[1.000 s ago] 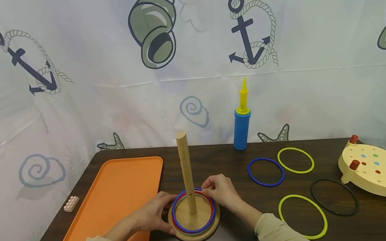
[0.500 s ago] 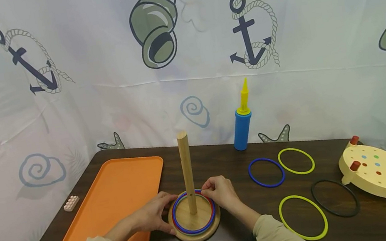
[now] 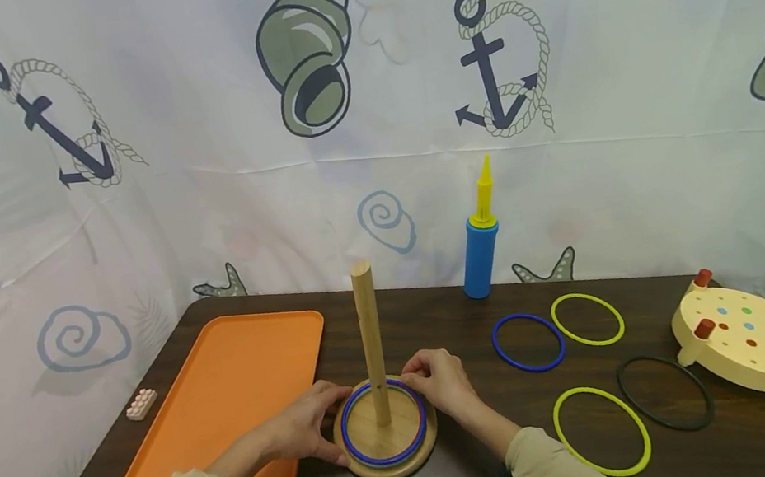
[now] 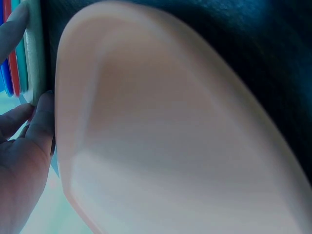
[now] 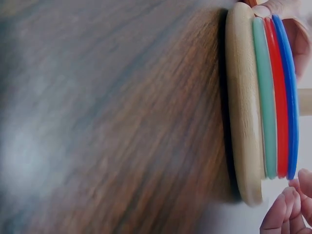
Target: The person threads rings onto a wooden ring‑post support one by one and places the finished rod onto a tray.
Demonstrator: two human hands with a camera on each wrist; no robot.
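A round wooden base (image 3: 390,474) with an upright wooden post (image 3: 370,332) stands at the table's front. Blue (image 5: 290,105), red (image 5: 278,105) and green (image 5: 264,100) rings lie stacked around the post, blue on top. My left hand (image 3: 305,426) holds the base's left side, thumb in front and fingers behind; the left wrist view shows its thumb (image 4: 13,30) by the ring edges. At the back right of the stack, my right hand (image 3: 443,381) pinches the rim of the blue ring. Its fingertips (image 5: 278,209) show below the stack in the right wrist view.
Left of the base lies an orange tray (image 3: 227,396), with a pale toy brick (image 3: 142,403) beyond. To the right are a blue ring (image 3: 495,346), two yellow rings (image 3: 621,322) (image 3: 644,430), a black ring (image 3: 705,396) and a cream pegged toy (image 3: 743,331). A blue pump (image 3: 479,261) stands behind.
The top blue ring has shifted slightly, so less of the red ring shows beneath it in the head view. Both hands stay in nearly the same place.
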